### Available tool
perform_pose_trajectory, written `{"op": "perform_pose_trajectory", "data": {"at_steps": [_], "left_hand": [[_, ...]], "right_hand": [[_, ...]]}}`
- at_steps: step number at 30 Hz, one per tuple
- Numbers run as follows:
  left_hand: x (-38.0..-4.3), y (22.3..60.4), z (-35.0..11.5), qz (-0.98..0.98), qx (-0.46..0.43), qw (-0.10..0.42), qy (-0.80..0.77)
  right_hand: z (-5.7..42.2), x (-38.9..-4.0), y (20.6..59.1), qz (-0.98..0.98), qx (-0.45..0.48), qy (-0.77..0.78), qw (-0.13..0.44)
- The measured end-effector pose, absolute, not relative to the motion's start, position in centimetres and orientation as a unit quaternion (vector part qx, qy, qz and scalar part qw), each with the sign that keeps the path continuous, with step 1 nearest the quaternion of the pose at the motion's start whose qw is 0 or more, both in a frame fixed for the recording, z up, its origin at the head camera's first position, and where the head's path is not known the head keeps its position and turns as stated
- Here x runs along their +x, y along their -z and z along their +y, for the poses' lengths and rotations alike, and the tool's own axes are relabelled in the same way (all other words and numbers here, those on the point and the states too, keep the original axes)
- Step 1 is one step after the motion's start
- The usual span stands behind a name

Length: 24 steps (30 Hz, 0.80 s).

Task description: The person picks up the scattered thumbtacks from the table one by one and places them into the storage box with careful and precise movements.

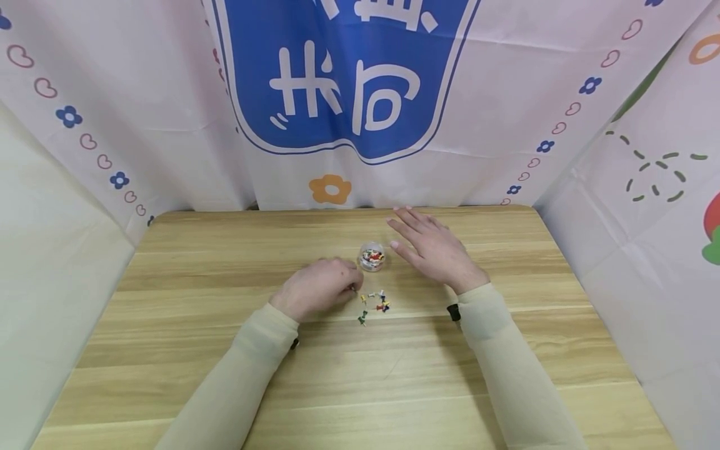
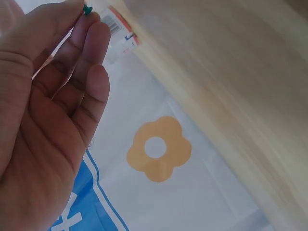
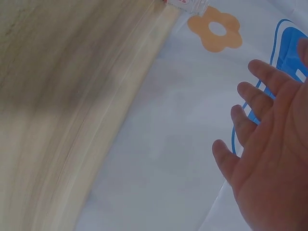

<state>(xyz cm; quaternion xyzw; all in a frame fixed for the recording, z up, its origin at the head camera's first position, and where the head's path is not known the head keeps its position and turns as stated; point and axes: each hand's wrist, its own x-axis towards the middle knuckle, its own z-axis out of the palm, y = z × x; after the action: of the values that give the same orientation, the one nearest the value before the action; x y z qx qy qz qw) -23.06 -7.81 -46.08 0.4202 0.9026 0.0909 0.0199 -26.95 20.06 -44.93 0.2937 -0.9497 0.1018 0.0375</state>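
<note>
My left hand pinches a green push pin between thumb and fingertips, as the left wrist view shows. Just beyond it stands a small round clear tub with several coloured push pins inside. On the table to the right of the left hand lie several loose push pins in yellow, white, blue and red, with green pins nearest me. My right hand is to the right of the tub, palm down, fingers spread and holding nothing.
The wooden table runs back to a white cloth printed with a blue badge and an orange flower. White cloth walls stand at the left and right sides.
</note>
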Motion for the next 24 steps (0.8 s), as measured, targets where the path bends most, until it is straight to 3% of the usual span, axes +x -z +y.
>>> {"op": "perform_pose_trajectory", "data": {"at_steps": [24], "left_hand": [[-27.5,44.7,-5.3,0.915,0.386,-0.028,-0.116]], "right_hand": [[21.9,-27.6,44.5,-0.967,0.245,-0.059,0.045]]}}
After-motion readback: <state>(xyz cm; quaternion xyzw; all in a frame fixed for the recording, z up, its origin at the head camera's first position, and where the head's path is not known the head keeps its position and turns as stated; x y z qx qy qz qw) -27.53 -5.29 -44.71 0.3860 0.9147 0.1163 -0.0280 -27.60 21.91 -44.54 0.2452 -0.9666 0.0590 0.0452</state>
